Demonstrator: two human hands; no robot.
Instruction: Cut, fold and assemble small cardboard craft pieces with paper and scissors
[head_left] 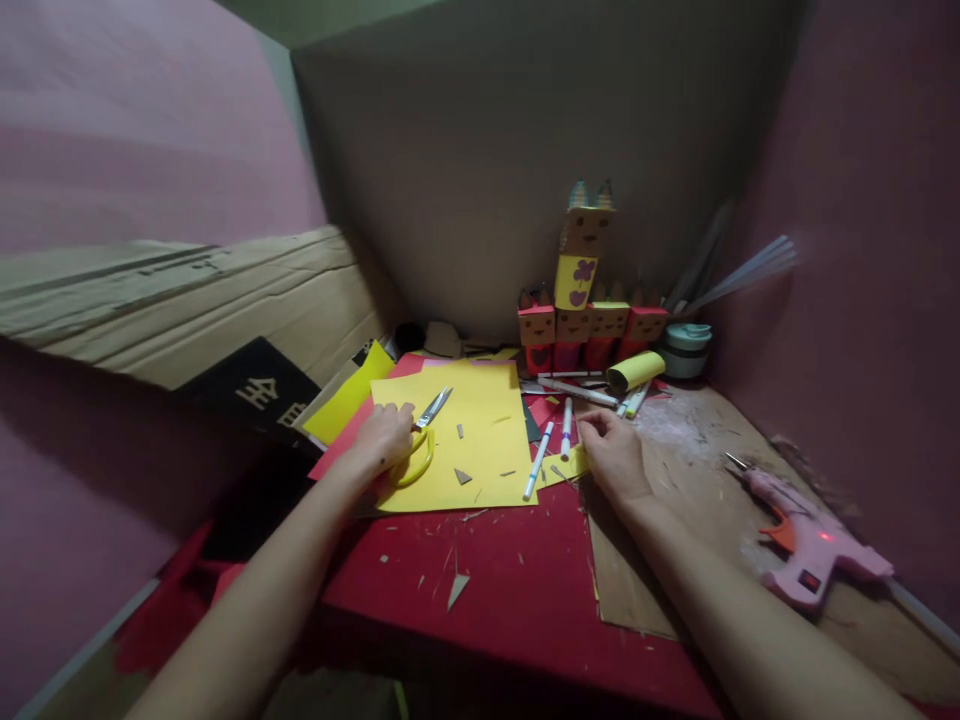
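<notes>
My left hand (pixel 384 438) has its fingers curled over the yellow-handled scissors (pixel 421 458) on a sheet of yellow paper (pixel 480 440). The blades point away to the right, and part of the handles is hidden under the hand. My right hand (pixel 613 452) is closed, thumb and fingers pinched, above the near-left part of a brown cardboard sheet (pixel 626 580). What it pinches, if anything, cannot be made out. Just left of it lie a narrow yellow paper strip (pixel 559 468) and two white markers, one blue-banded (pixel 538 462), the other purple-banded (pixel 566 430).
A pink glue gun (pixel 814 545) with a lit red light lies at right. Cardboard animal figures (pixel 591 325) stand stacked at the back, near a yellow paper tube (pixel 637 371) and a teal container (pixel 686 350). Paper scraps (pixel 457 590) litter the red table cover (pixel 517 560).
</notes>
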